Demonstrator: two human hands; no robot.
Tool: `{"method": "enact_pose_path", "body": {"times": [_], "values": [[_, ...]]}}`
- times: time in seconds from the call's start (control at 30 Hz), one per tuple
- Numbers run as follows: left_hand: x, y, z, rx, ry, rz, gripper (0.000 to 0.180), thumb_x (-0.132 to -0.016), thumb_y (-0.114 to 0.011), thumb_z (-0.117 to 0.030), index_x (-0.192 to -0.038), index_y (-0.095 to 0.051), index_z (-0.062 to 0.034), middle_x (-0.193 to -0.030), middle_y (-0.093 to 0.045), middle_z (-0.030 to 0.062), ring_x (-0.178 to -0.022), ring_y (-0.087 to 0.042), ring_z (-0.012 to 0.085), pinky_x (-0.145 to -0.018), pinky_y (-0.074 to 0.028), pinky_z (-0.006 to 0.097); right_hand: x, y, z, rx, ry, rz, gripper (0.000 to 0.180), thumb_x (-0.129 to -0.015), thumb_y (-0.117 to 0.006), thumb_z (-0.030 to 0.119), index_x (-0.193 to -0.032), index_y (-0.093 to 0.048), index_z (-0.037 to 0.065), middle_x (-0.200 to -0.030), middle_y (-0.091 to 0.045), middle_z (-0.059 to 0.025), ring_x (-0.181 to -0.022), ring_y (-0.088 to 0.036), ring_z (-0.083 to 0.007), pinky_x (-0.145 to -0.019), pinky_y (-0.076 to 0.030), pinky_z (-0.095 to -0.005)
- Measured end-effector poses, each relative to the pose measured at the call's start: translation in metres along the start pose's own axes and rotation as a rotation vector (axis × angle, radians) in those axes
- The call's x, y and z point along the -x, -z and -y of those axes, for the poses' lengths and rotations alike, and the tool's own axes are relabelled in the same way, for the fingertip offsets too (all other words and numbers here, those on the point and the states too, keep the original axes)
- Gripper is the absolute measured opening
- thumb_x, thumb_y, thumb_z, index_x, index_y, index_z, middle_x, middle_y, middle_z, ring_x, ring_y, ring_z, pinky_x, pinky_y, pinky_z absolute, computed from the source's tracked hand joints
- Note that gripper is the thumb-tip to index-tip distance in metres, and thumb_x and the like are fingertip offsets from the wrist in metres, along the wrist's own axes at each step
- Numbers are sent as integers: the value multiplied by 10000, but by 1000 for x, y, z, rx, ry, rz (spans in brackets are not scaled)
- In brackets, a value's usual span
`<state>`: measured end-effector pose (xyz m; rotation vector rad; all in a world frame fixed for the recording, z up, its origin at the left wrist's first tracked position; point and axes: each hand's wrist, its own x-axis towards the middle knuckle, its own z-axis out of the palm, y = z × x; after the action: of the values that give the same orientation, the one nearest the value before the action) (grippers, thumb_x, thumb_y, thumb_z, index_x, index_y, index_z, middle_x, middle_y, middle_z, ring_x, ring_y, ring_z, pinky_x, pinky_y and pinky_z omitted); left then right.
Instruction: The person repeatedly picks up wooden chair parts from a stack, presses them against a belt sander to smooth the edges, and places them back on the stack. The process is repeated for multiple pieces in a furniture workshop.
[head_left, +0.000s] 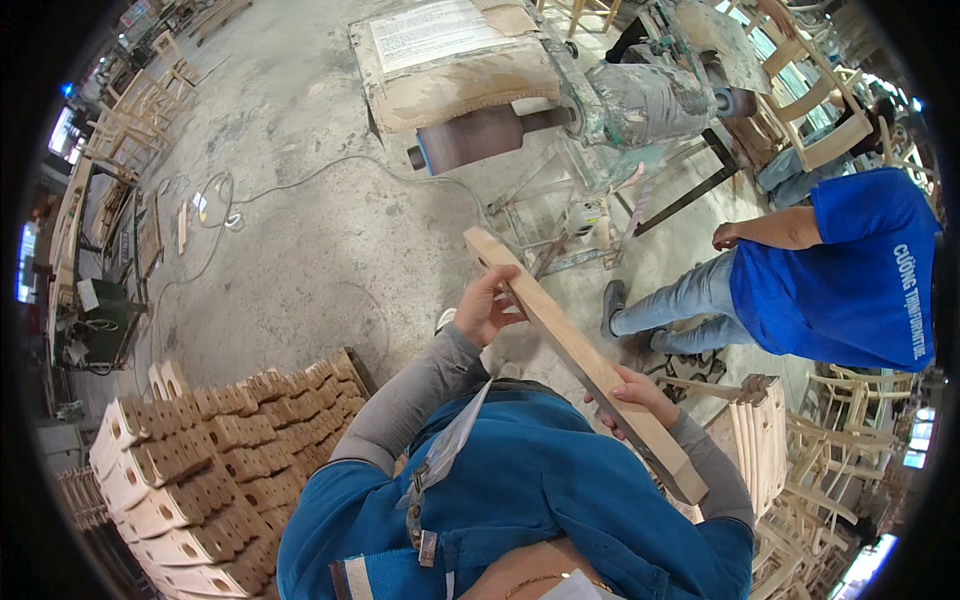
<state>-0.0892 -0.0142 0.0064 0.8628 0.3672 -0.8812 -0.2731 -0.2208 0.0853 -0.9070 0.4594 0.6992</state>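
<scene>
A long, pale wooden bar (pixel 575 343) slants across in front of my chest, its far end up and to the left and its near end down by my right forearm. My left hand (pixel 487 306) grips it near the far end, thumb laid on top. Farther down the bar, my right hand (pixel 643 394) is closed around it, with some fingers hidden beneath. Beyond the far end stands a sanding machine with a dark roller (pixel 470 140) sticking out to the left.
Stacked wooden parts with holes (pixel 230 440) rise at my left. More wooden pieces (pixel 757 440) stand at my right, beside chair frames (pixel 840 440). A co-worker in a blue shirt (pixel 840 270) stands at the right. A cable (pixel 330 163) crosses the concrete floor.
</scene>
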Motion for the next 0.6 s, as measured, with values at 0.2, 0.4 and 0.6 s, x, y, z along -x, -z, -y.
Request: {"method": "enact_pose_path", "body": {"times": [0.2,0.4,0.6], "values": [[-37,13,-37,-7,116,126,389,-761,-647,-317,-1032,-512,-72,-956,-506,67,-890,-541,208,-794,-470,433,-30,-32,36,-53,18,-100,684,-791,-564,303,-1333,-249,31,-967,-517,-181,-537,-537,-171,-355,-459,-279],[-72,21,-72,23,172,224,495,-762,-657,-361,-1111,-470,-63,-1028,-498,75,-913,-543,213,-807,-456,407,-59,-64,62,-65,27,-225,706,-821,-509,257,-1421,-169,104,-958,-519,-151,-495,-525,-169,-369,-457,-273],[-92,31,-85,55,180,286,463,-783,-636,-363,-1108,-486,-68,-1054,-514,86,-979,-546,233,-849,-456,419,-74,-85,80,-15,-14,-321,727,-788,-498,253,-1432,-179,141,-930,-507,-133,-482,-508,-160,-373,-428,-269]]}}
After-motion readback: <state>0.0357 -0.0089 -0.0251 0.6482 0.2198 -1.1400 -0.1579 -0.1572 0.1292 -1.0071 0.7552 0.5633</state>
